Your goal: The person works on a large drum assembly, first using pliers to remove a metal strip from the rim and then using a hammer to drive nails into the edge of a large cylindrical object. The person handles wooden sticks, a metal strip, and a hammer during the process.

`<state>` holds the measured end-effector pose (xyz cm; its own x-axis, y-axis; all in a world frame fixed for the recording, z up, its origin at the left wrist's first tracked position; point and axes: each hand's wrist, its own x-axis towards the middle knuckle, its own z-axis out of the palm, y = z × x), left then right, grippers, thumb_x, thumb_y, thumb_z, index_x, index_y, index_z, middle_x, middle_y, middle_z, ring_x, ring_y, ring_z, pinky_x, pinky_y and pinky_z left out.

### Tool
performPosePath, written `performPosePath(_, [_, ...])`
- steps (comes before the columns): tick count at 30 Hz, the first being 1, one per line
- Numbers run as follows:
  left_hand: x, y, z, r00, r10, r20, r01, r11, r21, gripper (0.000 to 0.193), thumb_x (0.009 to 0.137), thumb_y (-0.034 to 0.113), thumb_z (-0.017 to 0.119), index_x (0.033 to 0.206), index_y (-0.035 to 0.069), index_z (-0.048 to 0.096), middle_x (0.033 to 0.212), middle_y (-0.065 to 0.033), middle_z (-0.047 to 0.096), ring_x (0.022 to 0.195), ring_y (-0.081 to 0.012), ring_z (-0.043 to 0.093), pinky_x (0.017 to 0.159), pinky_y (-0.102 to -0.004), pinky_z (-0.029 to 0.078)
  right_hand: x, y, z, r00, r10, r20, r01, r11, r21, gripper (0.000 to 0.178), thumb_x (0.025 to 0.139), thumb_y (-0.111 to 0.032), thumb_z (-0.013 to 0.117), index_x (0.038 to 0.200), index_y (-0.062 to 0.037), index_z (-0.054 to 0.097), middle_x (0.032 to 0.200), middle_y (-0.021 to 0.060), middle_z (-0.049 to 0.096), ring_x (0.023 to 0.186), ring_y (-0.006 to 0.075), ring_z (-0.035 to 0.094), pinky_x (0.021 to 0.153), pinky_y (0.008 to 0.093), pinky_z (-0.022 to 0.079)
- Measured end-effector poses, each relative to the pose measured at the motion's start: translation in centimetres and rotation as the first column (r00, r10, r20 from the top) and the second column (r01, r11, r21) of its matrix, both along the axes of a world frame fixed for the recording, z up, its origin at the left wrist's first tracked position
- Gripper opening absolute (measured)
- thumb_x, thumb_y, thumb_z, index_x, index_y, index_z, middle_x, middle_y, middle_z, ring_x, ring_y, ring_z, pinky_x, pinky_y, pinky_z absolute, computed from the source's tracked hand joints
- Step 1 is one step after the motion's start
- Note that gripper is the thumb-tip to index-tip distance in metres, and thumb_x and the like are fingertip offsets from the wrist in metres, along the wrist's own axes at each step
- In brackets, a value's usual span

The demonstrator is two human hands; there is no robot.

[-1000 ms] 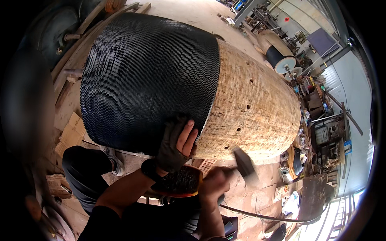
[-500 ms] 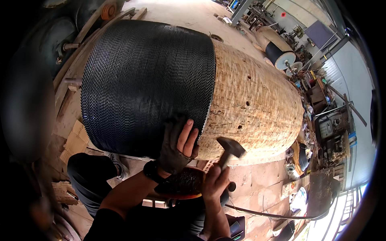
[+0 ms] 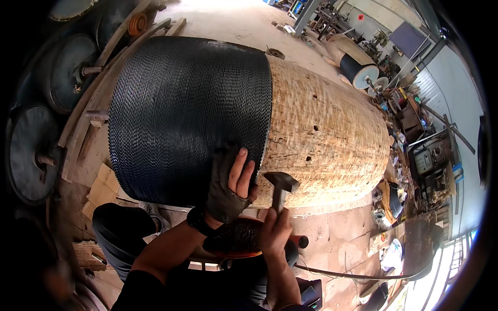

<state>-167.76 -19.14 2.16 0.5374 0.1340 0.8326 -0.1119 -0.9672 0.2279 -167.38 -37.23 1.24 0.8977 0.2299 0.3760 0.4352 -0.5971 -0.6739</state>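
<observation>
Left: black ridged covering [image 3: 192, 103] | our left hand [image 3: 228, 189] lies flat by its right edge, grasping nothing visible | our right hand [image 3: 275, 233] grips the hammer [image 3: 281, 182] | right: bare wooden drum [image 3: 332, 129] | we'd best tap squarely, clear of the left hand

There are two hands [image 3: 224, 194] [image 3: 275, 231], one hammer [image 3: 282, 181], two black-and-tan rollers [image 3: 192, 114] [image 3: 355, 68] and one orange wheel [image 3: 137, 24].

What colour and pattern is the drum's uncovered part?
The uncovered part is tan, mottled with darker brown flecks; best seen in the head view.
</observation>
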Motion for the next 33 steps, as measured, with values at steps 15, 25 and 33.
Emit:
performPosePath(15, [0.0,-0.4,-0.9,0.994,0.027,-0.103,-0.023,0.999,0.041,0.063,0.094,0.032,0.059,0.139,-0.009,0.042,0.153,-0.0277,0.034,0.137,-0.0441,0.042,0.113,-0.0576,0.034,0.7,1.3,0.7,0.564,0.554,-0.612,-0.107,0.784,0.611,0.043,0.104,-0.050,0.045,0.100,-0.0083,0.053,0.066,0.0025,0.048,0.044,0.0106,0.041,0.038,0.0264,0.034])
performPosePath(25, [-0.2,-0.3,-0.1,1.000,0.012,-0.026,-0.012,1.000,0.021,0.069,0.093,0.036,0.063,0.139,-0.011,0.041,0.150,-0.0301,0.036,0.136,-0.0444,0.042,0.113,-0.0558,0.035,1.7,0.7,1.6,0.567,0.530,-0.630,0.091,0.720,0.688,0.039,0.106,-0.045,0.043,0.090,-0.0098,0.051,0.064,-0.0009,0.044,0.047,0.0096,0.038,0.042,0.0253,0.033])
performPosePath(33, [-0.1,-0.9,-0.4,1.000,-0.018,0.001,0.018,0.999,-0.026,0.062,0.092,0.025,0.057,0.140,-0.009,0.041,0.151,-0.0274,0.038,0.134,-0.0447,0.045,0.109,-0.0618,0.036,1.4,0.1,0.5,0.604,0.519,-0.605,0.098,0.705,0.702,0.042,0.105,-0.049,0.044,0.092,-0.0091,0.051,0.064,0.0008,0.047,0.045,0.0110,0.042,0.039,0.0256,0.033])
